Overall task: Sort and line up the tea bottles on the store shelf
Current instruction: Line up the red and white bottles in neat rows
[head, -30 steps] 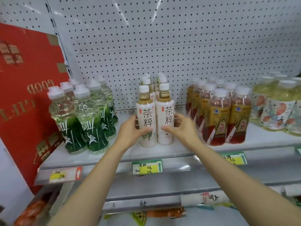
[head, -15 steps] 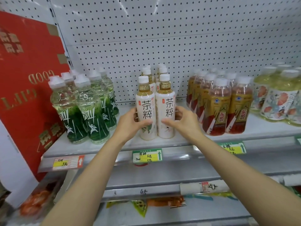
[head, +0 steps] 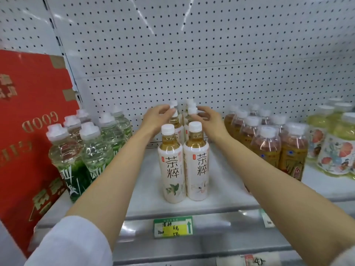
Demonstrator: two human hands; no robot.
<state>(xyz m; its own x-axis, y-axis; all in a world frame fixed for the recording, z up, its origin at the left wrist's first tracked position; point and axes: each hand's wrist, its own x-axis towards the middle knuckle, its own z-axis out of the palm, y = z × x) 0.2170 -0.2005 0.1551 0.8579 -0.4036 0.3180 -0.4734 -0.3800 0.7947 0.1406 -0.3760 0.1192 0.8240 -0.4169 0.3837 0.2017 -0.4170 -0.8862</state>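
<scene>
Reaching over the two front white tea bottles on the shelf, the left hand and right hand had fingers pinched on rear caps, which I judged should be pulled forward gently and straight.

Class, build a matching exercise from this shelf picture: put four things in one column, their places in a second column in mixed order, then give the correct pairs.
Column 1
1. green-label bottles
2. white-label tea bottles
3. red box
4. price tag

Column 2
A. on the shelf's front edge
B. centre of the shelf, between the person's forearms
C. far left, leaning beside the shelf
D. left part of the shelf

Pairs: 1-D, 2-B, 3-C, 4-A
</scene>
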